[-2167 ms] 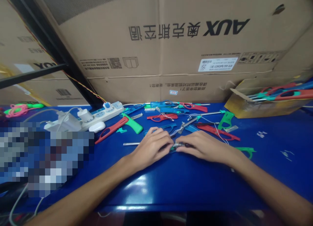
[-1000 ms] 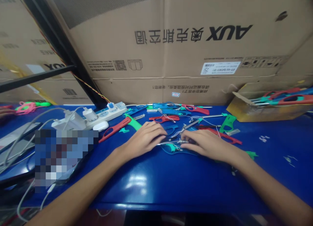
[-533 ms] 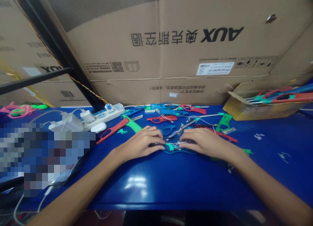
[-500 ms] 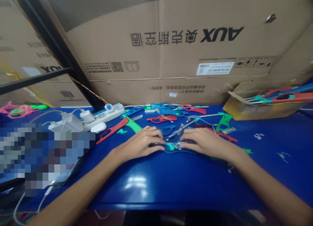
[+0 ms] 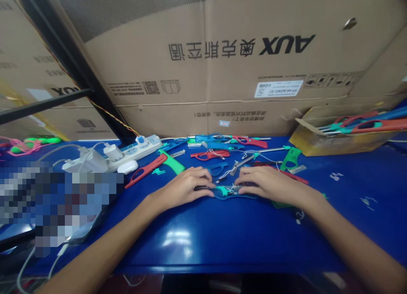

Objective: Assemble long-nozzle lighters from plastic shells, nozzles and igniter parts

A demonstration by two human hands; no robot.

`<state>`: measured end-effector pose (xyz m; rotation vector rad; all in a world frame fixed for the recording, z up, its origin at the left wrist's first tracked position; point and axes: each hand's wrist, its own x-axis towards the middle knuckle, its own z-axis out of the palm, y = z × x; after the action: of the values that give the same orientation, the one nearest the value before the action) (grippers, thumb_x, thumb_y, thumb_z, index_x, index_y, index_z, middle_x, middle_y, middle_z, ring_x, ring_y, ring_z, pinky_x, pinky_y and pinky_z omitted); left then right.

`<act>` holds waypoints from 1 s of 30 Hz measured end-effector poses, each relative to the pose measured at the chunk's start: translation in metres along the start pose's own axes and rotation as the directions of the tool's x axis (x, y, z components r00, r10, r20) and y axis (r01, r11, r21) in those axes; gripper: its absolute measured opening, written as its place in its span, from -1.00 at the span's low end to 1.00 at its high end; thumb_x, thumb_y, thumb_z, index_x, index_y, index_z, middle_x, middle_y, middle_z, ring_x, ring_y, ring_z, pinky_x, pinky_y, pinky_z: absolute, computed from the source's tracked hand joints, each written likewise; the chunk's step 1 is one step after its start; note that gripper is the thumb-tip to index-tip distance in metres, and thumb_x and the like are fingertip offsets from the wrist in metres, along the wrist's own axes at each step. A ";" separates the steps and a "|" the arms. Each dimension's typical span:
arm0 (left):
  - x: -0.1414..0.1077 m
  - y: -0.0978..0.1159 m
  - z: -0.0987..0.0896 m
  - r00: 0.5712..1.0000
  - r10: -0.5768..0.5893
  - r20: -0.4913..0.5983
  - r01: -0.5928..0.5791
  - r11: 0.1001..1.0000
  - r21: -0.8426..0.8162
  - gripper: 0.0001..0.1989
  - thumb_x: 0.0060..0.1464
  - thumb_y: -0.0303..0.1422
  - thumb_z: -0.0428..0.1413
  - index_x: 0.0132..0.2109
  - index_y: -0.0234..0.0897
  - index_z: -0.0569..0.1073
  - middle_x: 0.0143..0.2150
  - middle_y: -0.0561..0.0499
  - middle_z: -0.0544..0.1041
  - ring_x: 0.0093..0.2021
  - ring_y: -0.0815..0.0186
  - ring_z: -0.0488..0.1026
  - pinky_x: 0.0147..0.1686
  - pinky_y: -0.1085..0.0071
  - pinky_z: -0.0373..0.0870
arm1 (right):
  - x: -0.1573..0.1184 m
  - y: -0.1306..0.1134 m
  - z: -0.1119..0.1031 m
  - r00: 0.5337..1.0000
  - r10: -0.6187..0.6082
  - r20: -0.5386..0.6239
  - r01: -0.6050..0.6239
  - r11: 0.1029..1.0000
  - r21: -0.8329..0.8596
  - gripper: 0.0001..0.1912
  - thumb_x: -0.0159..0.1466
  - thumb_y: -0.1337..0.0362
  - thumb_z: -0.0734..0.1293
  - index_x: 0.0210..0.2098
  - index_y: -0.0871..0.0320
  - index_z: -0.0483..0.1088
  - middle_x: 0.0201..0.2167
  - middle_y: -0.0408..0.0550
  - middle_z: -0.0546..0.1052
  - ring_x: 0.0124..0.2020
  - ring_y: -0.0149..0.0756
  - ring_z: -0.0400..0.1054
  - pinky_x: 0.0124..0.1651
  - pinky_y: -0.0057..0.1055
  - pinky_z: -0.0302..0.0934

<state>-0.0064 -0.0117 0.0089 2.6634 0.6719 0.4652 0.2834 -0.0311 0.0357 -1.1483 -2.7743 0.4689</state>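
Between my hands, low over the blue table (image 5: 178, 260), is a blue lighter half-shell (image 5: 219, 194) with a teal trigger (image 5: 226, 190) and thin white wires inside. My left hand (image 5: 187, 184) closes thumb and fingers on its left end, where a dark rod shows. My right hand (image 5: 265, 184) pinches the parts at its right end; its fingertips partly cover them. Just beyond lie a blue shell piece (image 5: 218, 168), a metal lighter tube (image 5: 244, 162) and a red lighter shell (image 5: 210, 154). A green shell (image 5: 173, 162) and a red shell (image 5: 146, 171) lie left of my left hand.
A cardboard box (image 5: 337, 146) of long lighters stands at the back right. On the left are a power strip (image 5: 136, 152) with chargers and a blurred-out device. A large carton (image 5: 206, 73) walls the back. White bits (image 5: 336, 176) lie on the right.
My right hand's fingers have shifted slightly to the right along the lighter shell, uncovering more of the wires. My left hand keeps its hold, almost unmoved.
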 end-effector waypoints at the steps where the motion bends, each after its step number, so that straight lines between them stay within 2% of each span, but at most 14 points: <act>1: 0.000 0.000 0.000 1.000 -0.002 -0.002 0.002 1.000 0.004 -0.76 0.29 -0.23 0.12 0.01 -0.19 0.55 -0.06 -0.02 0.49 -0.06 0.28 0.41 -0.02 0.34 0.30 | 0.000 0.000 0.000 1.000 0.000 0.001 0.000 1.000 0.001 -0.67 0.42 0.03 0.22 -0.04 0.05 0.51 -0.12 -0.04 0.53 -0.17 -0.22 0.44 -0.14 -0.31 0.23; 14: 0.000 0.002 0.002 1.000 0.009 -0.014 -0.009 0.999 0.040 -0.78 0.29 -0.22 0.12 0.00 -0.17 0.54 -0.06 0.01 0.50 -0.05 0.29 0.42 -0.01 0.33 0.22 | -0.003 -0.001 -0.005 1.000 -0.014 0.014 0.014 1.000 0.009 -0.70 0.42 0.08 0.23 -0.03 0.05 0.51 -0.11 -0.05 0.51 -0.16 -0.22 0.42 -0.14 -0.31 0.22; 24: 0.002 0.005 0.002 1.000 0.006 -0.005 -0.006 0.998 0.055 -0.80 0.29 -0.25 0.14 0.01 -0.14 0.53 -0.03 0.04 0.50 -0.03 0.30 0.42 0.01 0.33 0.17 | -0.005 -0.005 -0.011 0.998 -0.019 0.054 0.019 1.000 -0.008 -0.72 0.43 0.12 0.23 -0.10 0.04 0.55 -0.14 -0.06 0.51 -0.23 -0.25 0.42 -0.22 -0.33 0.20; 30: 0.002 0.005 0.004 1.000 0.009 -0.019 -0.008 0.998 0.056 -0.79 0.28 -0.24 0.14 0.00 -0.14 0.53 -0.04 0.03 0.50 -0.04 0.29 0.42 0.00 0.32 0.17 | -0.005 -0.007 -0.007 1.000 -0.016 0.021 0.018 0.998 -0.057 -0.78 0.41 0.19 0.25 -0.11 0.06 0.52 -0.11 -0.05 0.51 -0.22 -0.25 0.44 -0.24 -0.33 0.21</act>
<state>-0.0017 -0.0162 0.0083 2.7186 0.6888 0.4823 0.2838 -0.0370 0.0450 -1.1368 -2.8306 0.4049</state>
